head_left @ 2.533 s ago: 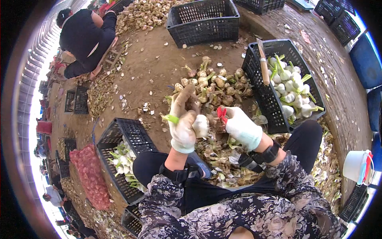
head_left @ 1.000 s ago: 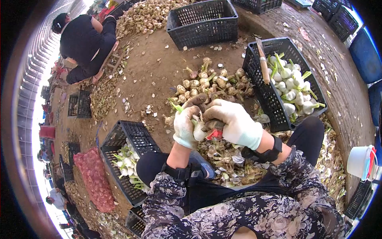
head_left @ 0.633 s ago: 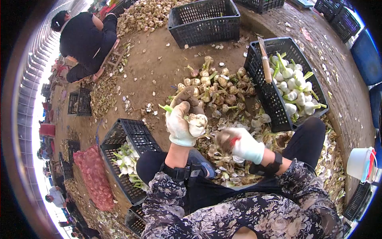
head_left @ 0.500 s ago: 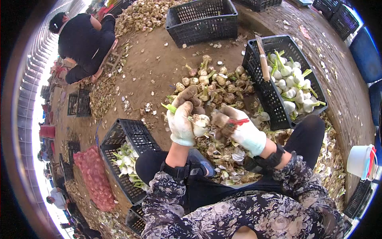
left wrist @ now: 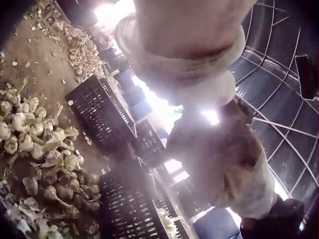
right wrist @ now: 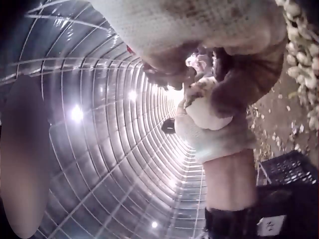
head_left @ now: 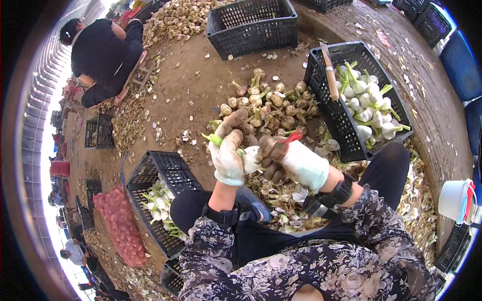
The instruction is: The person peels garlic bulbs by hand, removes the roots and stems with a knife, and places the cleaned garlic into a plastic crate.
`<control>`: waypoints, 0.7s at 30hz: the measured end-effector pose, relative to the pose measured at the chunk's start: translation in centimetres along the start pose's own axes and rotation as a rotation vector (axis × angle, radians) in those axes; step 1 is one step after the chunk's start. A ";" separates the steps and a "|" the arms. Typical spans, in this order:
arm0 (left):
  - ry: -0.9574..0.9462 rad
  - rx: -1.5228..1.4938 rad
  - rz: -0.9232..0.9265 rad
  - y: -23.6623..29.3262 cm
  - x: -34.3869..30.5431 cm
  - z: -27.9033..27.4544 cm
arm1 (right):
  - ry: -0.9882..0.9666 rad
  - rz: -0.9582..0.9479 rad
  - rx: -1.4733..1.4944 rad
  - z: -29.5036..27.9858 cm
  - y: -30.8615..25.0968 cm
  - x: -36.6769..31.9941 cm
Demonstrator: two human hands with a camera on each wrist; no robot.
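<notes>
My gloved left hand (head_left: 228, 150) grips a white garlic bulb (head_left: 251, 159) by its green stalk (head_left: 214, 139), held above my lap. My gloved right hand (head_left: 286, 158) holds a small red-handled tool (head_left: 293, 136) and its dirty fingers press against the bulb's root end. In the right wrist view the bulb (right wrist: 207, 112) sits between both gloves. A heap of unpeeled garlic (head_left: 268, 108) lies on the dirt just beyond the hands. In the left wrist view the left glove (left wrist: 224, 159) is blurred, with the heap (left wrist: 35, 149) below it.
A black crate (head_left: 329, 108) of cleaned white garlic with a knife (head_left: 329, 75) on its rim stands at the right. Another crate (head_left: 143, 193) with cleaned bulbs is at my left knee. An empty crate (head_left: 253, 25) sits farther off. Peelings (head_left: 286, 205) cover the ground. Another person (head_left: 103, 47) crouches at the upper left.
My right hand swung down and away from the bulb, then came back up to its root end. The left hand kept holding the bulb almost still.
</notes>
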State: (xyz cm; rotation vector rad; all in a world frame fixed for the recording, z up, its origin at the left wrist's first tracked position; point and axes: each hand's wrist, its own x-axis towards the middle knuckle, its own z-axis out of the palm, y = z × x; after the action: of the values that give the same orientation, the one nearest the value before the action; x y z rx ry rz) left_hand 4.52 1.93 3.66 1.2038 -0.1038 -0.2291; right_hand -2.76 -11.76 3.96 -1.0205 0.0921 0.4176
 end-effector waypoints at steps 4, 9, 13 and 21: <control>-0.017 -0.091 -0.081 0.0 0.1 -0.9 | -0.065 -0.426 -0.694 -2.4 4.0 1.6; 0.022 -0.071 -0.080 0.2 0.0 0.0 | 0.075 -0.210 0.051 1.5 3.1 -0.4; -0.003 -0.046 -0.110 0.5 -0.4 -0.1 | -0.036 0.068 0.420 1.2 0.8 -1.0; 0.022 -0.150 -0.191 -0.2 0.3 -0.8 | 0.079 -0.115 -0.024 0.4 4.8 0.3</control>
State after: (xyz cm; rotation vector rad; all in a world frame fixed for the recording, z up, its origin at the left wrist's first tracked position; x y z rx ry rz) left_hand 4.95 2.55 3.22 1.0661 0.0469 -0.3840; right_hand -4.33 -9.14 0.25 -1.0605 0.0989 0.2737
